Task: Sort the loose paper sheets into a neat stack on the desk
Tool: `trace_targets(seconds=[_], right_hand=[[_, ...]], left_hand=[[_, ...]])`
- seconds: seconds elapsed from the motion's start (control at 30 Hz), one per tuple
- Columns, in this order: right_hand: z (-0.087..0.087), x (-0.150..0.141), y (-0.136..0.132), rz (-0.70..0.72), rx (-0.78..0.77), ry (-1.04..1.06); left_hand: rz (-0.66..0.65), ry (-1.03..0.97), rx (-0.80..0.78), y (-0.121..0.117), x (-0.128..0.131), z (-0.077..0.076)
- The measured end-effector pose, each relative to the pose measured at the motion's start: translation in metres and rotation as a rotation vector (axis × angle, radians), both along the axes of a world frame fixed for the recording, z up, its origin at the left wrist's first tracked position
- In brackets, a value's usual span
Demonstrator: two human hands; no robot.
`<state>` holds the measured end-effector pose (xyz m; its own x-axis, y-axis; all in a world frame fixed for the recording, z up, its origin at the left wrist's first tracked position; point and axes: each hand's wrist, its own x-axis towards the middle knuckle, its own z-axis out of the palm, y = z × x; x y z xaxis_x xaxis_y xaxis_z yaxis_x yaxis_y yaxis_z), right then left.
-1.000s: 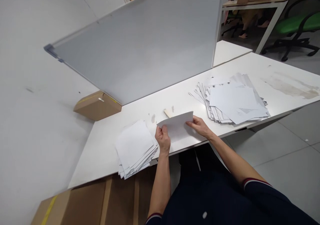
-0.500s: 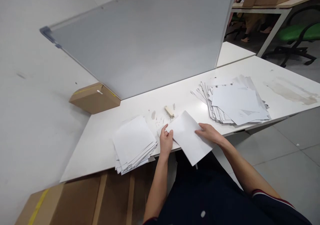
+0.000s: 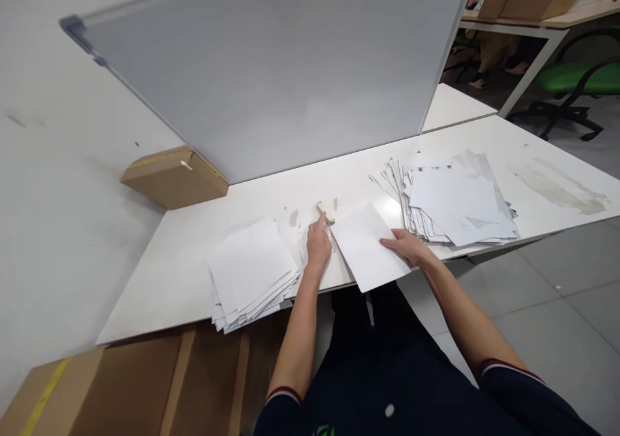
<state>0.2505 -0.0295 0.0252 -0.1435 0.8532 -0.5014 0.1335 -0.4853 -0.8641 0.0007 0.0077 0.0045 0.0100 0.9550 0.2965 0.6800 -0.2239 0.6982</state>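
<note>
Grip on the sheet point(image 3: 368, 245) is loose: the right hand point(image 3: 409, 247) lies flat on its right edge, fingers spread, pinning it to the table point(image 3: 165, 274) rather than clasping it. The left hand point(image 3: 318, 242) is half curled, with its forefinger stretched toward 12 o'clock to touch the small stapler point(image 3: 326, 212), which is not enclosed by the fingers. The sheet lies at the table's near edge, its near corner overhanging, with the stapler just beyond its far-left corner. A neat stack of papers point(image 3: 252, 274) sits at 9 o'clock of the left hand, and a fanned, untidy pile point(image 3: 455, 197) at 2 o'clock of the right. Since the sheet is only pressed down, it could be slid off the edge by a small nudge, and the stapler could be pushed away by the fingertip instead of being caught.
</note>
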Motion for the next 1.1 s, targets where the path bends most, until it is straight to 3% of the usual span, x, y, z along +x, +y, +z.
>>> trace_targets(seconds=[0.23,0.53,0.83,0.97,1.1], right_hand=[[-0.009,-0.007,0.015,-0.011,0.055,-0.031],[-0.011,0.008,0.003,0.016,0.095,-0.116],[-0.008,0.008,0.0,0.004,0.065,-0.125],[0.011,0.019,-0.008,-0.064,0.093,-0.216],[0.049,0.013,-0.011,-0.342,0.357,-0.167]], left_hand=[[-0.01,0.118,-0.012,0.021,0.006,-0.005],[-0.117,0.142,0.048,0.004,0.017,-0.01],[-0.085,0.136,0.084,0.007,0.016,-0.018],[-0.078,0.138,0.09,0.004,0.018,-0.018],[-0.088,0.081,0.061,0.002,0.021,-0.013]])
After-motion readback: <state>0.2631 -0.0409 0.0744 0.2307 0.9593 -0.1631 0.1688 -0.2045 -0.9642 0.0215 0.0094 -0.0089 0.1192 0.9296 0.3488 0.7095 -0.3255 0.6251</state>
